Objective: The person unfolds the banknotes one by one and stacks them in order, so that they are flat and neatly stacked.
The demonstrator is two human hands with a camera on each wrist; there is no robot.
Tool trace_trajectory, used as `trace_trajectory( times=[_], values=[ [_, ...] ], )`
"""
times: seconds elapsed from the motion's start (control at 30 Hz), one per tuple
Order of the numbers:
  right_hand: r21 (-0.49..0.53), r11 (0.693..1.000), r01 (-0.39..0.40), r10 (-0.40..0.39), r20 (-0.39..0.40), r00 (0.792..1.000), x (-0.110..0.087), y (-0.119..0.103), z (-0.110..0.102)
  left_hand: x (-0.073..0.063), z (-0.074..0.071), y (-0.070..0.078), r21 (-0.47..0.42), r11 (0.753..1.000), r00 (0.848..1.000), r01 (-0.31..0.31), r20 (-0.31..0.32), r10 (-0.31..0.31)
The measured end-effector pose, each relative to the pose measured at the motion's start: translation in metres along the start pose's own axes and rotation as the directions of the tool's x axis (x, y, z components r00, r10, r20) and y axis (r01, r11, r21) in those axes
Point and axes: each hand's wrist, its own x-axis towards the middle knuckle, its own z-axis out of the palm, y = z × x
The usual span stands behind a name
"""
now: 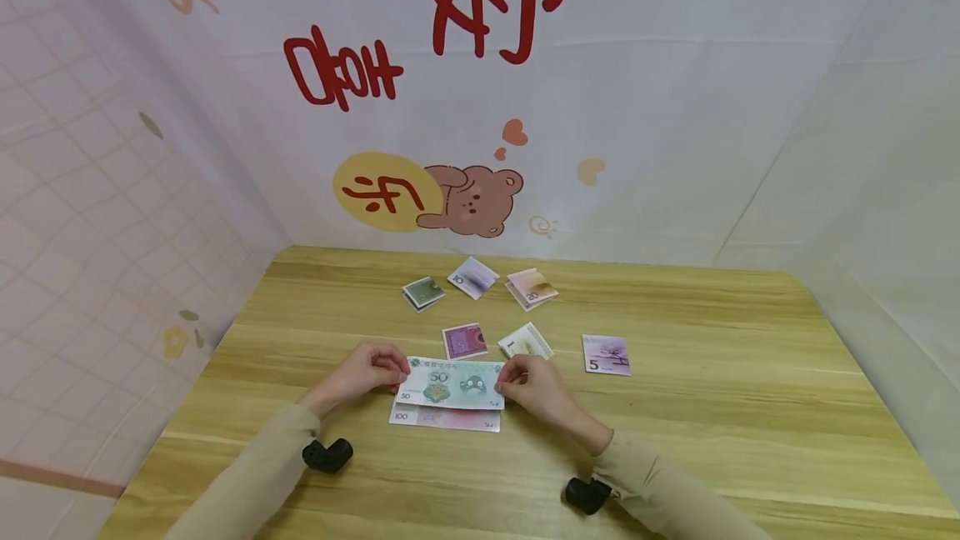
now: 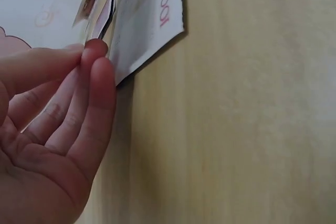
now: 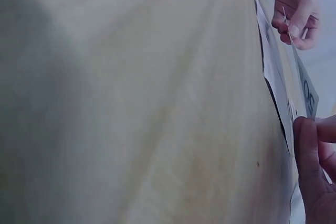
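Note:
A green 50 note (image 1: 450,383) is stretched flat between both hands, over a pinkish-red 100 note (image 1: 450,418) whose lower strip shows. My left hand (image 1: 377,367) pinches its left end between thumb and fingers. At the right end, my right hand (image 1: 531,386) pinches the edge in the same way. In the left wrist view, the 100 note (image 2: 152,19) lies on the table just beyond the fingertips (image 2: 102,77). The right wrist view catches the 50 note (image 3: 305,88) almost edge-on, raised above the paper under it.
Folded notes lie farther back on the wooden table (image 1: 720,407): a green one (image 1: 423,292), a 10 (image 1: 472,277), a 20 (image 1: 532,287), a magenta one (image 1: 465,342) and a 1 (image 1: 527,342). A purple 5 note (image 1: 607,354) lies to the right. Behind hangs a printed white cloth (image 1: 637,107).

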Motion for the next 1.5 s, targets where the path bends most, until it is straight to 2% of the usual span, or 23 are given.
trace_trajectory(
  times=[0.27,0.4,0.5,0.73,1.2,1.37,1.5],
  values=[
    [-0.017,0.999,0.049,-0.048,0.06,0.997,-0.002,-0.002,0.01,-0.015,0.001,-0.001,0.04,0.999,1.0,0.003,0.009,-0.004],
    [-0.053,0.997,0.061,-0.058,0.061,0.996,-0.003,-0.003,0.011,-0.018,0.002,-0.001,0.054,0.999,1.0,0.001,-0.014,0.0],
    [-0.086,0.994,0.067,-0.062,0.061,0.996,-0.002,-0.004,0.012,-0.019,0.003,-0.001,0.064,0.998,0.999,-0.006,-0.034,0.008],
    [-0.138,0.988,0.068,-0.056,0.088,0.995,-0.003,-0.008,0.008,-0.018,0.005,-0.001,0.07,0.997,1.0,-0.011,-0.026,0.013],
    [-0.231,0.972,0.038,-0.01,0.12,0.993,0.003,-0.013,0.007,-0.015,0.009,-0.001,0.199,0.979,0.999,-0.037,-0.027,0.043],
    [-0.271,0.961,0.045,-0.014,0.115,0.993,0.004,-0.014,0.009,-0.015,0.011,0.001,0.19,0.981,0.998,-0.024,-0.049,0.034],
    [-0.267,0.962,0.065,-0.039,0.104,0.994,0.003,-0.014,0.01,-0.015,0.011,0.0,0.196,0.981,0.997,-0.008,-0.077,0.023]
  ],
)
